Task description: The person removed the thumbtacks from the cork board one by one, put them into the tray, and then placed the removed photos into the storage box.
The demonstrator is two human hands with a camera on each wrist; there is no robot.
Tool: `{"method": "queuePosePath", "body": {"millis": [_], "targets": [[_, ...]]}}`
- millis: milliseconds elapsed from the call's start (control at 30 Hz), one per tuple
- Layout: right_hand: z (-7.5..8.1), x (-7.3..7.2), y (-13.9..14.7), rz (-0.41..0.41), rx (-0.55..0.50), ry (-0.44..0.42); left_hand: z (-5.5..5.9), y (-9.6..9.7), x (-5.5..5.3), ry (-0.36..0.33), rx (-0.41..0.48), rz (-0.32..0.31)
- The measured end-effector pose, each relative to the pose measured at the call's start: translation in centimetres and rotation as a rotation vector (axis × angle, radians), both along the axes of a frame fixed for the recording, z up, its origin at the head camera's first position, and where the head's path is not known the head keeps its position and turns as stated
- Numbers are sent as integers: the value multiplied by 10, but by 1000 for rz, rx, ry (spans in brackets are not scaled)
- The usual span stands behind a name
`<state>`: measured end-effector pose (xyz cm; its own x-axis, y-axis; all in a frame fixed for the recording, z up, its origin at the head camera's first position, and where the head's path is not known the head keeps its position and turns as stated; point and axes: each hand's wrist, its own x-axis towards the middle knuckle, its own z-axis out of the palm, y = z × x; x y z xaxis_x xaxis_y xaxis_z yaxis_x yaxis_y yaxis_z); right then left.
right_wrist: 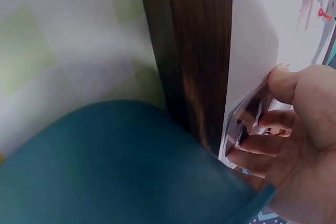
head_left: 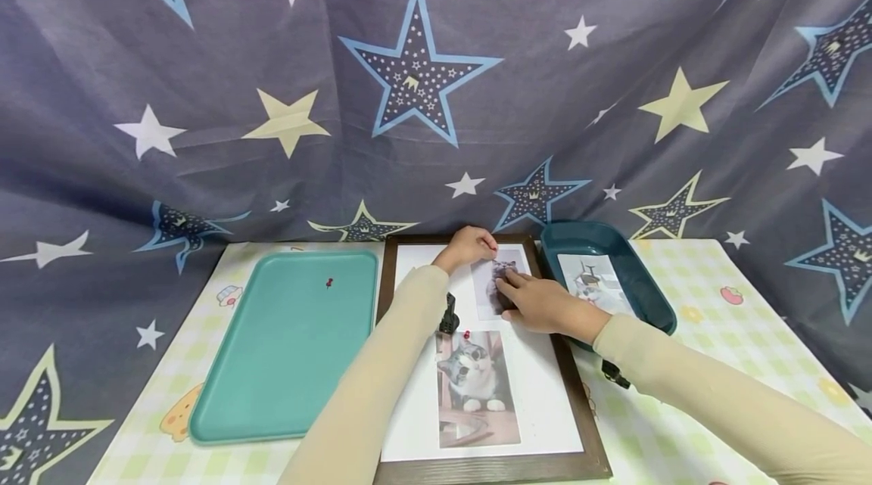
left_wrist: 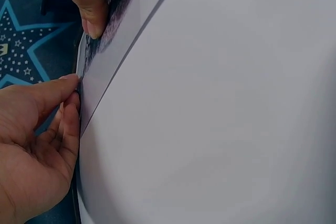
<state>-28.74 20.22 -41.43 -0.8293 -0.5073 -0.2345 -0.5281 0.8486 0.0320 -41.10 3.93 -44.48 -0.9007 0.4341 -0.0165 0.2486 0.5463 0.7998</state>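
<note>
A photo of a dark, fluffy cat (head_left: pixel 485 302) lies on the upper part of a white board (head_left: pixel 545 413) with a brown wooden frame. At the photo's top edge, my left hand (head_left: pixel 468 249) pinches a small red push pin, mostly hidden by thumb and fingertips. My right hand (head_left: pixel 541 305) presses the same photo flat with spread fingers, as the right wrist view also shows. Lower on the board is a photo of a grey and white cat (head_left: pixel 477 424), with a red push pin (head_left: pixel 466 334) at its top edge.
To the left lies a green tray (head_left: pixel 293 364) with one red push pin (head_left: pixel 330 283) on it. A dark teal bin (head_left: pixel 659 307) stands right against the frame, holding another photo (head_left: pixel 591 281). A starred curtain (head_left: pixel 422 182) hangs behind the checked tablecloth (head_left: pixel 742 379).
</note>
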Motion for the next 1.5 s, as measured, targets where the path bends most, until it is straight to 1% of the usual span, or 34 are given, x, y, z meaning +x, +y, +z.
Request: {"method": "queuePosePath", "body": {"millis": [267,433,567,800,900,1167,1367,1500], "targets": [[0,2,0,0,1,17,-4,1,-3,30,-1,10],[1,3,-1,15,6,22,-4,1,-3,38,-6,9],[2,3,-2,13,13,22,-4,0,-3,34,11,4],[1,4,-1,-2,5,8,-4,-2,-1,-7,48,1],[0,4,-1,0,-1,12,-4,-2,0,-10,58,2],[-2,3,1,-3,-4,14,-6,1,0,-16,80,20],[-1,2,3,-4,3,17,-2,1,2,-12,106,33],[-1,1,2,1,1,9,-3,0,2,-18,117,48]]}}
